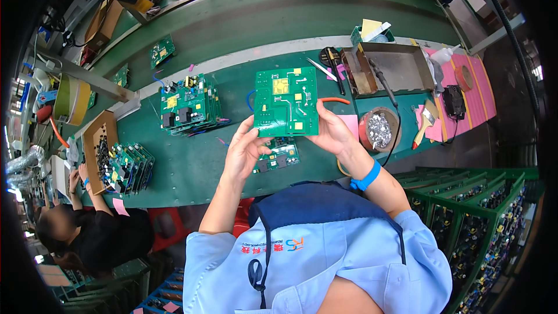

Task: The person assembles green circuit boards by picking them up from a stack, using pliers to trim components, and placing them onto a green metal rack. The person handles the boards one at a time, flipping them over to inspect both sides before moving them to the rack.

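A green circuit board [286,110] with yellow patches is held up above the table, its flat side facing me. My left hand [245,146] grips its lower left corner, fingers curled beneath. On the right edge, my right hand [334,131] has its thumb along the side, a blue band round that wrist. An orange cable end [335,100] and a bit of blue wire stick out from behind the board. Below it on the green table lies another board [280,158] with black components, partly covered by the held one and my left hand.
To the left are stacked circuit boards [189,107], more boards [131,168] and a cardboard box [99,139]. At right stand a metal tray [407,87], soldering iron [381,78], round pot of metal bits [379,131] and brush [427,121]. Another person [104,227] works at far left.
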Motion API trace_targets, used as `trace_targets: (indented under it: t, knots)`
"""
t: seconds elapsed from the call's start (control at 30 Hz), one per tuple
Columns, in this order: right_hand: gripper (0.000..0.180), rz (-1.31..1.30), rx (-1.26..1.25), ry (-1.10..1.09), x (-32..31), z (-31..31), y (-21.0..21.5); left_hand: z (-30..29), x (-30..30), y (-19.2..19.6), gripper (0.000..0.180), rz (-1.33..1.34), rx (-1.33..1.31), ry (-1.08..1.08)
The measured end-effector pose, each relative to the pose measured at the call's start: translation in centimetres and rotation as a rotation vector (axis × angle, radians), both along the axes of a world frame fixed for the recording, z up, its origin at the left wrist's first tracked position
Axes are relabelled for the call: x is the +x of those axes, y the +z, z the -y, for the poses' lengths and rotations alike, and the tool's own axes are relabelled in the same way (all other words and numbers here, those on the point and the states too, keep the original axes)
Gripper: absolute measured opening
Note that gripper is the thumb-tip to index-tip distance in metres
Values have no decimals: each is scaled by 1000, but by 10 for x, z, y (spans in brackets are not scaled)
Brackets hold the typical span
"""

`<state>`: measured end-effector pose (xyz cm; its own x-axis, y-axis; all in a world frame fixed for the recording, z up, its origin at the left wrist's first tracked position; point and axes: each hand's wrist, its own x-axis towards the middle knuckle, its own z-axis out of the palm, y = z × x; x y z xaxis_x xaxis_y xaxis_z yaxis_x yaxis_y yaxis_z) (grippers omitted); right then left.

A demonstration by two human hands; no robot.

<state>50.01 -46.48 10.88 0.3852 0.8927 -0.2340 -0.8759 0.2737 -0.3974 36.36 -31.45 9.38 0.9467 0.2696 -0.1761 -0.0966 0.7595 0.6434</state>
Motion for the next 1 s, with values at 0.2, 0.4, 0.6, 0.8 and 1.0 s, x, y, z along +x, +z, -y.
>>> trace_targets:
  t: [0.2,0.4,0.6,0.8,1.0]
  knots:
    - [38,182,-74,-23,0,0,1,-8,-8,1,39,-156,273,-13]
    - [43,1886,-430,-26,-10,4,5,-50,-39,38,30,-284,849,294]
    - [47,2285,-316,111,-51,-7,-52,-105,-32,88,23,-281,1209,340]
    - [47,2378,-272,153,-61,-7,-78,-220,4,98,26,-500,1264,372]
    - [54,2330,-296,134,-62,-5,-79,-344,55,32,19,-785,1325,366]
